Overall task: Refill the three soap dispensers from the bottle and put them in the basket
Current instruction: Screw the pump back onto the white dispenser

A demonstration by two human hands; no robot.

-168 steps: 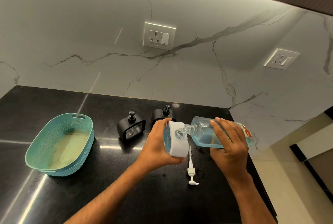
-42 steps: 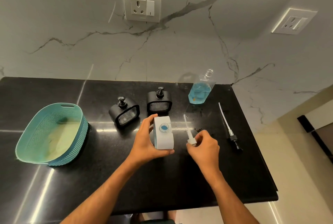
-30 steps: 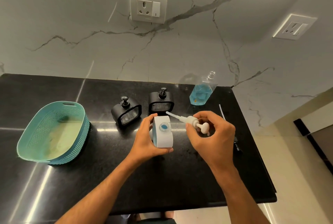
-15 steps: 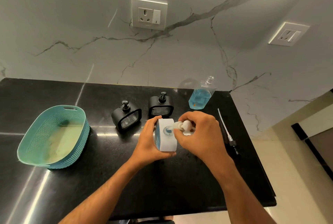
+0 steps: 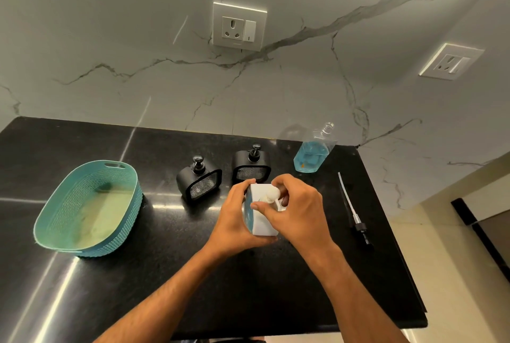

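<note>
1. We see the white soap dispenser [image 5: 262, 218] standing near the middle of the black countertop [image 5: 165, 287], just in front of the two black dispensers. Blue liquid shows through its left face.
2. The left hand [image 5: 234, 221] grips the dispenser's body from the left side, fingers curled round its far edge and thumb along its near lower edge.
3. The right hand [image 5: 298, 210] pinches the white pump head [image 5: 271, 195] that sits on top of the dispenser, thumb in front and fingers bent over it from behind. We cannot tell whether the pump is fully seated.
4. The left black dispenser [image 5: 199, 181] stands tilted toward the viewer's left, pump fitted. The right black dispenser [image 5: 251, 166] stands just beside it, touching neither it nor the white one, pump fitted too.
5. The clear refill bottle [image 5: 313, 153] stands upright at the back right of the counter, close to the wall, uncapped and roughly half full of blue liquid.
6. The bottle's black pump [image 5: 356, 218], with its long dip tube, lies flat near the counter's right edge, well apart from the bottle.
7. The teal basket [image 5: 132, 196] rests on the left of the counter, well apart from all three dispensers, and holds none of them.
8. Behind the counter we note a marble-veined wall [image 5: 110, 39] bearing one socket plate [image 5: 239, 26] above the dispensers and a second socket plate [image 5: 451, 61] on the adjoining wall to the right.
</note>
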